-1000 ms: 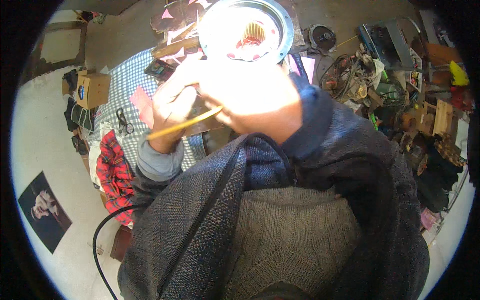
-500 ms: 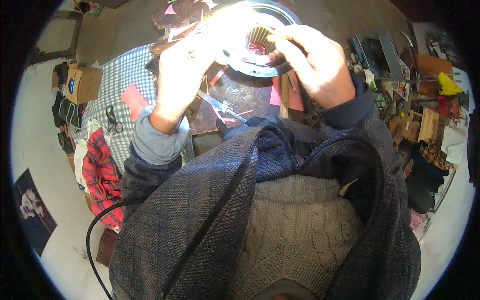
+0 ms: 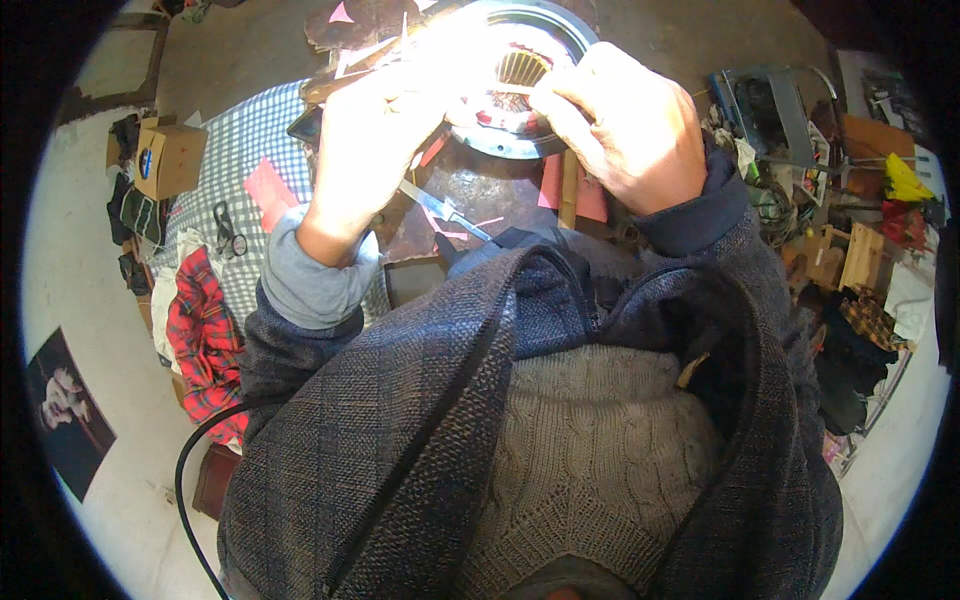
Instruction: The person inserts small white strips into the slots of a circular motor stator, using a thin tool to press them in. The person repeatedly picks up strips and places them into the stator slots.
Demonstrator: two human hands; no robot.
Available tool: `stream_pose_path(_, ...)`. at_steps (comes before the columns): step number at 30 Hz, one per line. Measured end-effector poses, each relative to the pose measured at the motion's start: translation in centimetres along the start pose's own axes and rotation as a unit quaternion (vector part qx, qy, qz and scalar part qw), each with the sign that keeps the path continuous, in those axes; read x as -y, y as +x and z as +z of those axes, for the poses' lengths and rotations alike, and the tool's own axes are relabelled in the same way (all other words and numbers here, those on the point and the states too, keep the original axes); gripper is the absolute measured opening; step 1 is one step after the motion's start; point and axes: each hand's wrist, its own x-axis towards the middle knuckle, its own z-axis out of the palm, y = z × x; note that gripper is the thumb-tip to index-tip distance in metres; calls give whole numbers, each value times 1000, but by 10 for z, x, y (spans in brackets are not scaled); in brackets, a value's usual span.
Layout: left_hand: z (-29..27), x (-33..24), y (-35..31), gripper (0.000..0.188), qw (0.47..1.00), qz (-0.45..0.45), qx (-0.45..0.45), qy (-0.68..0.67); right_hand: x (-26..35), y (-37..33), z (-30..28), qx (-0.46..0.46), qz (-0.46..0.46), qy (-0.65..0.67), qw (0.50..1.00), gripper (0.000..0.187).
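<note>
A motor stator (image 3: pixel 505 146) with a round grey metal rim lies at the top middle. Slots line its bore, and reddish windings show inside. My right hand (image 3: pixel 640 130) is over its right side, finger and thumb pinched on a thin pale strip (image 3: pixel 510 88) that crosses the opening. My left hand (image 3: pixel 375 125) is at the stator's left side with fingers curled closed. Strong glare washes out those fingertips, so what they hold cannot be made out. Beneath my hands, a long blade-like metal tool (image 3: pixel 445 210) lies on the dark work surface (image 3: pixel 455 190).
Pink paper pieces (image 3: pixel 548 183) lie near the stator. At left, a checked cloth (image 3: pixel 225 160) carries scissors (image 3: pixel 228 232) and more pink paper (image 3: pixel 268 195), with a cardboard box (image 3: pixel 168 160) beside it. Red plaid cloth (image 3: pixel 203 340) hangs below. Clutter and wood (image 3: pixel 862 255) fill the right.
A pale strip now shows across the stator's opening at my right fingertips. My right hand has shifted slightly; the red winding inside is less visible. The left hand stays nearly in place.
</note>
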Motion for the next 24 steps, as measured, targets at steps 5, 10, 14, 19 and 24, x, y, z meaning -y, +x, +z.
stream_pose_path(5,8,0,5,20,998,-38,13,-49,-11,-3,15,66,19,-28,997,22)
stream_pose_path(10,15,7,5,19,986,-66,83,-132,-7,-5,23,199,70,138,968,35)
stream_pose_path(14,14,15,6,19,986,-101,114,-61,-16,-7,37,193,95,143,966,38)
stream_pose_path(19,12,26,11,17,975,25,97,200,-40,6,79,197,285,127,929,35)
stream_pose_path(24,23,38,16,21,961,117,92,235,-65,47,131,49,-14,233,971,20)
